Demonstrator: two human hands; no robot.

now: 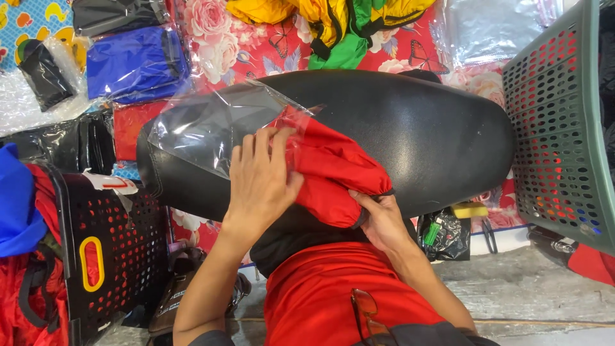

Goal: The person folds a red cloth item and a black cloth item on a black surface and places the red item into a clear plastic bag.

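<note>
Red folded garment (333, 170) sits half inside crinkled clear plastic bag (211, 125).

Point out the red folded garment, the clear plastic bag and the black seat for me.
red folded garment (336, 170): head view, middle of its bare fabric.
clear plastic bag (205, 125): head view, empty upper part.
black seat (442, 134): head view, bare top surface.

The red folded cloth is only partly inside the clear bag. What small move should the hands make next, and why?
Probably the right hand should push the red folded cloth further into the clear plastic bag, while the left hand holds the bag's mouth in place. Most of the cloth lies outside the bag, on the black cushion.
</note>
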